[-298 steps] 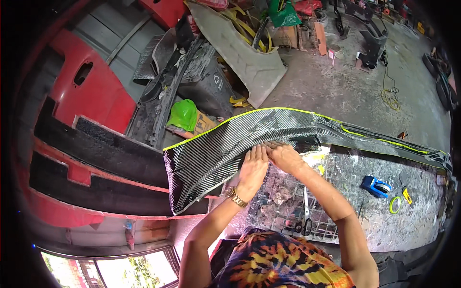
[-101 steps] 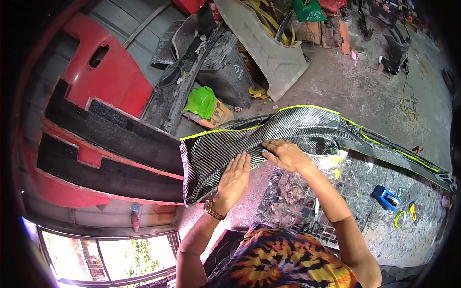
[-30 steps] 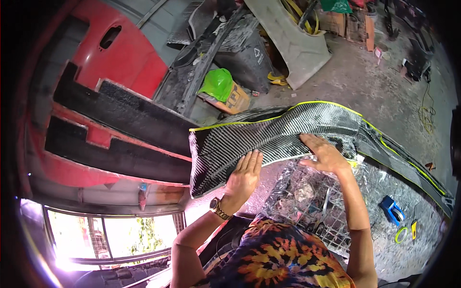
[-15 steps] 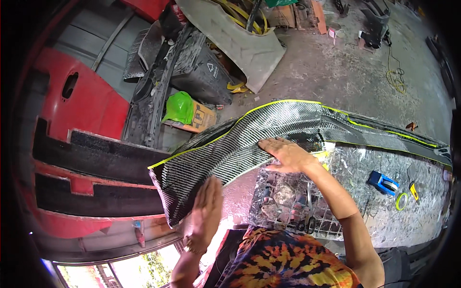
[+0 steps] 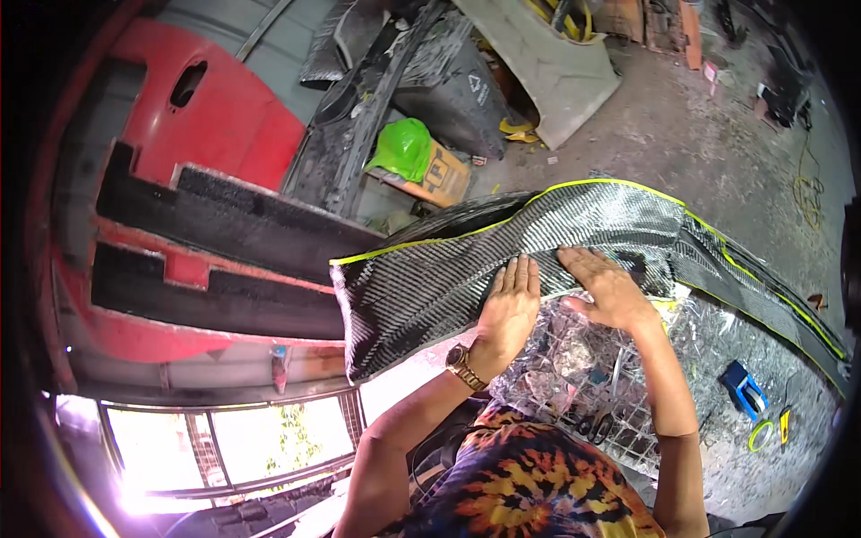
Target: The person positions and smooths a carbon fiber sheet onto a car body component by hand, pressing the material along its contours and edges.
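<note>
A long curved piece covered in black and silver twill-woven carbon fibre cloth (image 5: 430, 291) runs from left of centre to the far right, with yellow-green tape along its far edge. Flat on the cloth, near its lower edge at the middle, lies my left hand (image 5: 509, 309), fingers stretched and held side by side. A watch (image 5: 465, 366) is on that wrist. Just to the right, my right hand (image 5: 614, 291) rests on the same cloth with its fingers extended and thumb apart. Neither hand grasps anything.
The worn bench (image 5: 708, 350) carries a blue tape dispenser (image 5: 744, 390), a green tape roll (image 5: 760, 436), a yellow cutter (image 5: 785, 425) and scissors (image 5: 596, 425). Red and black panels (image 5: 242, 224) stand left. Beyond are a dark bin (image 5: 453, 103) and a box (image 5: 444, 175) under green plastic (image 5: 402, 148).
My left hand has moved up and right, from the cloth's lower left edge to beside my right hand. The whole view has shifted and turned, so the surroundings appear further right.
</note>
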{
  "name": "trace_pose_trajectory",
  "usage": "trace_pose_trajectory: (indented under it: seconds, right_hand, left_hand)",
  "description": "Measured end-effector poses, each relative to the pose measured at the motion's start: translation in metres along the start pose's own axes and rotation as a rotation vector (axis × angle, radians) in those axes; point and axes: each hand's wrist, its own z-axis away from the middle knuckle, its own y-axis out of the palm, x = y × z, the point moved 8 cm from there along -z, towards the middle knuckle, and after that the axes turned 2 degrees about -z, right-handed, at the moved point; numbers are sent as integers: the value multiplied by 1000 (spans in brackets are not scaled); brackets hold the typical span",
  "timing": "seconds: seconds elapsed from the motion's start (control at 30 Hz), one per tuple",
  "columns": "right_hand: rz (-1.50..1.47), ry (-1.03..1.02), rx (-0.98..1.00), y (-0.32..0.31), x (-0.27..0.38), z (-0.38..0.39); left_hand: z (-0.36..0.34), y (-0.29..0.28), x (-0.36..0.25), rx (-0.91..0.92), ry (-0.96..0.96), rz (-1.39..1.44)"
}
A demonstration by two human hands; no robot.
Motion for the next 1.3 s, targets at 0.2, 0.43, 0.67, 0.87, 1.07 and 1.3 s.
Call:
trace_pose_trajectory:
  seconds: [0.2,0.43,0.67,0.87,1.07,1.3]
  right_hand:
    - [5,55,52,-4,-2,-1]
    - [38,79,80,-1,-1,-5]
    - [41,20,31,-3,-8,3]
    - [11,-35,9,2,0,-5]
    - [-1,-55,23,3,-7,-2]
    - [-36,-25,-28,-6,-15,15]
  left_hand:
    - [47,-17,35,-29,-54,-6]
    - [102,-54,62,-14,-112,-62]
    - [142,-67,80,54,-100,-73]
    - [150,-71,84,74,-139,24]
    - [34,-60,11,-17,45,320]
    - [-38,-1,-17,197,139,428]
